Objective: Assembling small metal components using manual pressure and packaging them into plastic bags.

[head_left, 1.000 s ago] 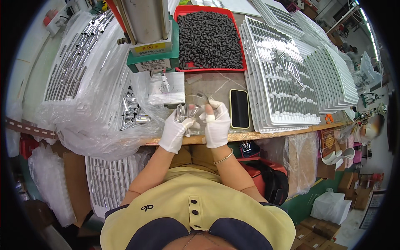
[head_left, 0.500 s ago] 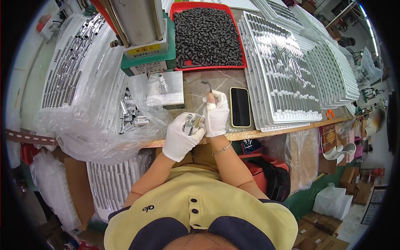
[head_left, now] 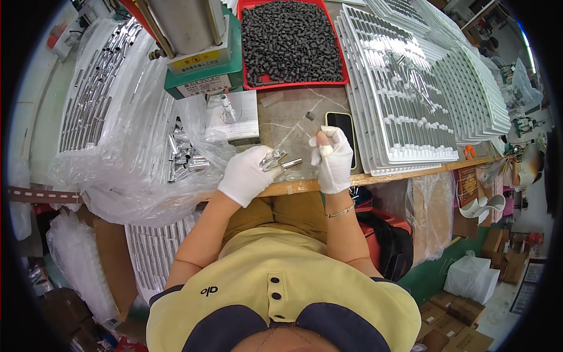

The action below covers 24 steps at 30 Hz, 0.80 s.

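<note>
My left hand point(head_left: 247, 175), in a white glove, is closed around several short shiny metal tubes point(head_left: 281, 163) above the table's front edge. One tube sticks out toward the right. My right hand point(head_left: 334, 159), gloved with the thumb tip bare, pinches a thin tool with a small dark tip point(head_left: 309, 116). Its stem is blurred, so its kind is unclear. The two hands are apart. A phone with a dark screen point(head_left: 346, 125) lies partly hidden behind my right hand.
Beyond my hands stands a red tray point(head_left: 347, 76) of small black fittings. A green press point(head_left: 234, 73) rises over a metal block with an upright pin point(head_left: 227, 109). White racks of metal tubes point(head_left: 404, 111) stack at right. Plastic-wrapped tubes point(head_left: 182, 154) lie at left.
My right hand has moved right, away from my left, taking the dark-tipped tool along. The tubes in my left hand now spread out, one pointing right. The view has shifted slightly.
</note>
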### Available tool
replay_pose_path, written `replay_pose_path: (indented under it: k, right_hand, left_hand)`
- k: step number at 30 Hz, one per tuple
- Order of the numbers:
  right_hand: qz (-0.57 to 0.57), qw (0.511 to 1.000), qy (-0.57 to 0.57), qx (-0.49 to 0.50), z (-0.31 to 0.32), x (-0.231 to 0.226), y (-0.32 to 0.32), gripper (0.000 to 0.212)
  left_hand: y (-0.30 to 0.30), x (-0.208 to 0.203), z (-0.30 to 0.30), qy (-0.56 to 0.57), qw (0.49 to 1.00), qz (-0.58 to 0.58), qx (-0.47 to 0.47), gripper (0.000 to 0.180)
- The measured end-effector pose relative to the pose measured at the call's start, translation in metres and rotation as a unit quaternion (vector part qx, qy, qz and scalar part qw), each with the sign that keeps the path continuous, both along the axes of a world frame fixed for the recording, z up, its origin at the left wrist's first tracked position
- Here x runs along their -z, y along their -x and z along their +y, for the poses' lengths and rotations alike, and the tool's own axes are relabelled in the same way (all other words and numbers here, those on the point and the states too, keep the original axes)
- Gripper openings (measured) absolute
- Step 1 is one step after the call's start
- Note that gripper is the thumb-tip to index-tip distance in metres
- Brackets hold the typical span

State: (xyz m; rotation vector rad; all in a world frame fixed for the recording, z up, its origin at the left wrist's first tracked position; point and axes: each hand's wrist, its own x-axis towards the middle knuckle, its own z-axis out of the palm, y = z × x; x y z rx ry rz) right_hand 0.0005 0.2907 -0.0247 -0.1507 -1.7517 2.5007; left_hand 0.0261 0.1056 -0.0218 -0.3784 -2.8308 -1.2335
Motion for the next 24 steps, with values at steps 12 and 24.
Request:
replay_pose_path:
  k: [12,24]
  right_hand:
    - [-0.048,0.934,-0.352,-0.029,0.053,-0.019,-0.022,0.004]
    - [0.017,0.884,-0.458,-0.089,0.043,-0.027,-0.018,0.009]
  left_hand:
    - [0.023,0.024,0.023,0.176,0.982,-0.065,0.009,0.027]
    - [0.011,0.015,0.017,-0.246,0.962,-0.116,-0.036,0.023]
